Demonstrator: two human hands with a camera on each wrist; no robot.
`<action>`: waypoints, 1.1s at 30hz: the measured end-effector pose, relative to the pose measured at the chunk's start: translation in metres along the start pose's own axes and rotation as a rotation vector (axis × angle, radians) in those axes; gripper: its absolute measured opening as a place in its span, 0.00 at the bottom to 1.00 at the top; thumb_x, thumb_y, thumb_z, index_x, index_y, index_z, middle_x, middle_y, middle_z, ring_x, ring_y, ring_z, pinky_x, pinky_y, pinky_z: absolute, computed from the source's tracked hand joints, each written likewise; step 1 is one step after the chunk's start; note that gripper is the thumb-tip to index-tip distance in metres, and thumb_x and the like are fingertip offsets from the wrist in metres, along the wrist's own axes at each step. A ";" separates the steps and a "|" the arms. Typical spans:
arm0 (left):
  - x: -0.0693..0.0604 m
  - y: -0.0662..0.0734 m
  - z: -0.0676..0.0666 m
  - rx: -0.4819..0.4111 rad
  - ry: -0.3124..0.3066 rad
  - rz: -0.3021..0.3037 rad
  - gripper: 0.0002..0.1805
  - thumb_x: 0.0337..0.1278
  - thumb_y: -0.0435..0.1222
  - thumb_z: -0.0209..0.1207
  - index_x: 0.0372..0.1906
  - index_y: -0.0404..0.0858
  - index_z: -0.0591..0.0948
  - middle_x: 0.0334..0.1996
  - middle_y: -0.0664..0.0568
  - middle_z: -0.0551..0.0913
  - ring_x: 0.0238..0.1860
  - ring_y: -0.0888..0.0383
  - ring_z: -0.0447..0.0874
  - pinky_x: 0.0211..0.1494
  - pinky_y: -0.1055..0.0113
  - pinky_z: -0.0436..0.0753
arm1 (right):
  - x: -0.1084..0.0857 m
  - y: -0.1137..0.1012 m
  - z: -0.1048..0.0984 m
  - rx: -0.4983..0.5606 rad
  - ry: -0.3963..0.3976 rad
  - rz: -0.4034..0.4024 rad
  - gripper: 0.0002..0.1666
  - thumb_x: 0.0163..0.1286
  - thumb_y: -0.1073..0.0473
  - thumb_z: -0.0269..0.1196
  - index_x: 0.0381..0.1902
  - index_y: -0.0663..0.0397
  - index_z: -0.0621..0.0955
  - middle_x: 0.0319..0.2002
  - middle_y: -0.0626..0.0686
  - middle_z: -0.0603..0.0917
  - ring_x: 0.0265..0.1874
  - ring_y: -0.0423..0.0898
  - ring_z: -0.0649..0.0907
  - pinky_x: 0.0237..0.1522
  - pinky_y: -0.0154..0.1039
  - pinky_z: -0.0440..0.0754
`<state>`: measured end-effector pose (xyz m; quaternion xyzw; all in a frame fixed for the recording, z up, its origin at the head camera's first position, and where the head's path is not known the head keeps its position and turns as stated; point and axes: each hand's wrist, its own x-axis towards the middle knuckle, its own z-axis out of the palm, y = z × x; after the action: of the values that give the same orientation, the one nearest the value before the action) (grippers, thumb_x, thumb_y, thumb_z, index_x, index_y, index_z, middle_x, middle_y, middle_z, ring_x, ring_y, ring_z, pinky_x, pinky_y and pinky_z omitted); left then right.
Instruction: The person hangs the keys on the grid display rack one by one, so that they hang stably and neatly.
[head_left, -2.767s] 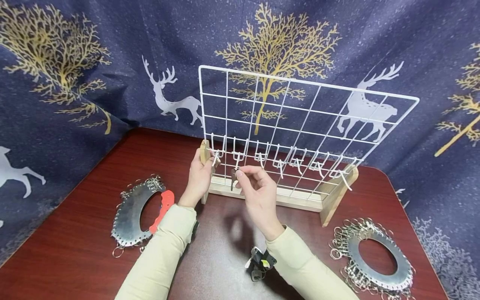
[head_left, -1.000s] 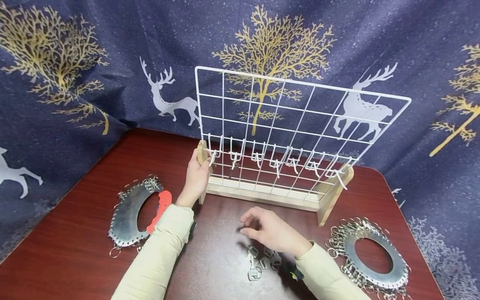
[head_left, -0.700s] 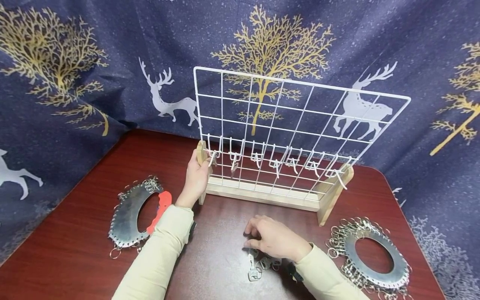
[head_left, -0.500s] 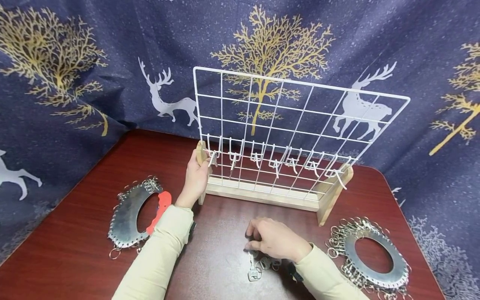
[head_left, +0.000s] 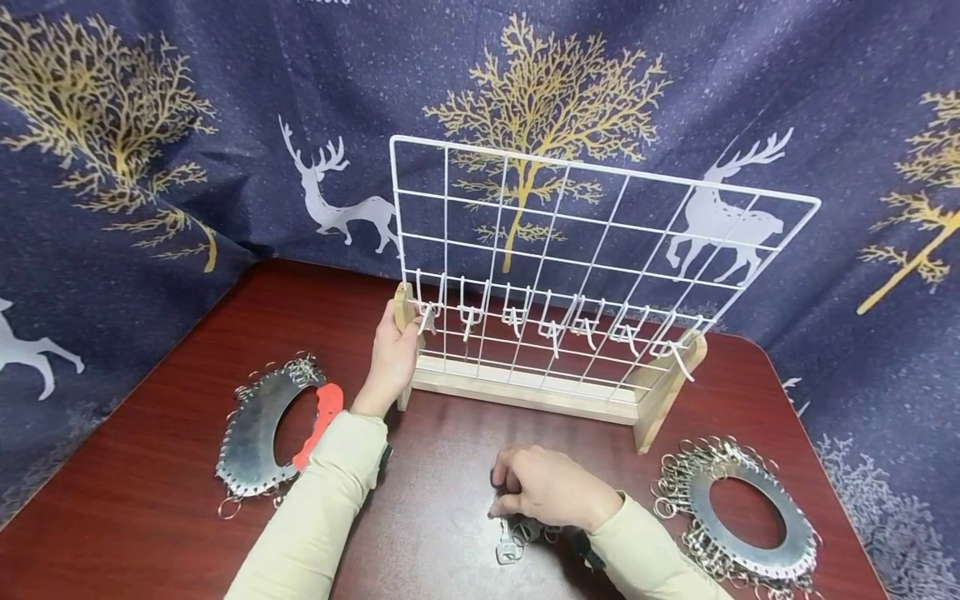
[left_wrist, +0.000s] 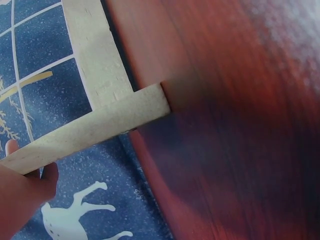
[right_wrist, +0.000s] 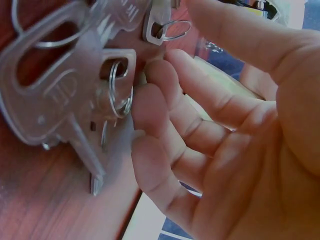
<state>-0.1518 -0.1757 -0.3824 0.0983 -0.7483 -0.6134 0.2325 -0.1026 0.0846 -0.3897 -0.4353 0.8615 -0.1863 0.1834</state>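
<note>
My left hand point(head_left: 393, 350) grips the wooden side post point(left_wrist: 95, 127) of a white wire grid display rack point(head_left: 600, 223). Thumb and fingers lie on either side of the post in the left wrist view. Low over a small pile of keys point(head_left: 508, 550) on the table is my right hand point(head_left: 551, 487), fingers bent and thumb apart from the index finger. In the right wrist view the fingertips are beside metal keys point(right_wrist: 60, 85) with split rings point(right_wrist: 117, 90). A key point(head_left: 431, 322) hangs from the leftmost hook; another thin dark key point(head_left: 467, 350) hangs from the second hook.
Several more white hooks point(head_left: 585, 329) line the grid to the right. A metal ring plate with a red handle point(head_left: 322, 425) and many small rings lies at left. A similar plate point(head_left: 701, 508) lies at right. A patterned cloth point(head_left: 315, 50) hangs behind the table.
The right hand has let go of a key at the second hook, where it now hangs, and has moved down to the keys on the table. The left hand stays on the post.
</note>
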 end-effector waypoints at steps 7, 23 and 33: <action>0.000 0.000 0.000 -0.024 0.004 0.009 0.09 0.67 0.28 0.49 0.50 0.34 0.72 0.35 0.39 0.78 0.32 0.39 0.75 0.31 0.69 0.73 | 0.000 0.000 0.000 -0.003 0.000 -0.007 0.13 0.58 0.46 0.71 0.33 0.43 0.79 0.23 0.32 0.76 0.23 0.30 0.74 0.32 0.35 0.75; 0.000 -0.001 0.000 -0.037 -0.001 0.013 0.10 0.67 0.28 0.49 0.50 0.33 0.71 0.35 0.39 0.78 0.27 0.57 0.74 0.30 0.69 0.73 | -0.001 0.002 0.000 -0.045 0.022 -0.011 0.10 0.59 0.48 0.70 0.26 0.39 0.79 0.23 0.33 0.74 0.22 0.31 0.72 0.30 0.35 0.74; 0.000 -0.001 0.000 -0.047 -0.001 0.007 0.10 0.67 0.28 0.48 0.50 0.33 0.72 0.34 0.39 0.78 0.27 0.56 0.73 0.30 0.70 0.73 | -0.001 0.002 -0.001 -0.078 0.028 -0.029 0.05 0.60 0.55 0.68 0.28 0.41 0.81 0.27 0.35 0.77 0.23 0.32 0.72 0.32 0.36 0.76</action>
<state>-0.1524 -0.1759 -0.3837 0.0898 -0.7341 -0.6303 0.2363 -0.1039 0.0864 -0.3897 -0.4519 0.8642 -0.1616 0.1514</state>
